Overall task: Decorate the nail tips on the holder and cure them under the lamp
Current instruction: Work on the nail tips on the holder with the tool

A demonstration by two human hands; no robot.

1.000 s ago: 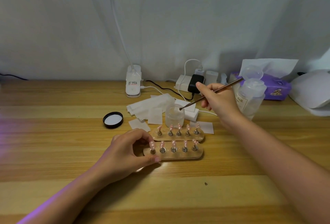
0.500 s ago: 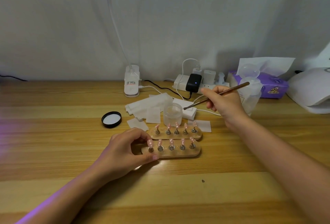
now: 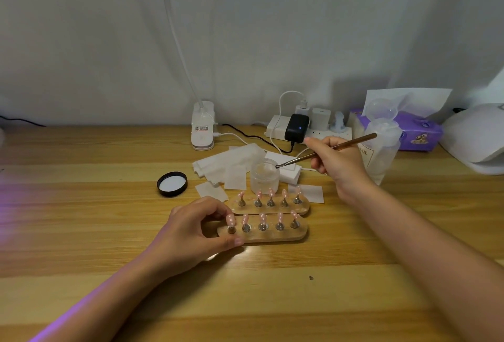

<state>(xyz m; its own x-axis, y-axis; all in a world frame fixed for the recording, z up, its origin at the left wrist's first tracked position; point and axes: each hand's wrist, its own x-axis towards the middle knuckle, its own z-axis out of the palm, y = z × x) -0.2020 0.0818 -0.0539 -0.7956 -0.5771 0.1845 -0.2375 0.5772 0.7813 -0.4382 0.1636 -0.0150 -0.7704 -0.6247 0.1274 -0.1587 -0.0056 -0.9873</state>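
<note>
The right hand (image 3: 338, 163) has its grip clamped on a slim brush (image 3: 324, 152), and the dark tip now sits at the rim of the small frosted jar (image 3: 264, 175), where half a second ago it hung clear of the jar at about 3 o'clock from it; the handle slants up toward 2 o'clock. The left hand (image 3: 191, 230) has not shifted; its thumb and fingers are closed on the 9 o'clock end of the near wooden holder (image 3: 272, 235), pinning it to the surface (image 3: 109, 219). That holder carries five pink nail tips (image 3: 262, 219) on metal pegs; a second holder (image 3: 302, 206) with five more lies just beyond it at 12 o'clock, touching or nearly so. The jar stands just behind the far holder; its black lid (image 3: 172, 184) lies apart at 9 o'clock. The white curing lamp (image 3: 477, 140) sits well off at 3 o'clock, at the surface's edge; white wipes (image 3: 231, 161) lie scattered around the jar.
</note>
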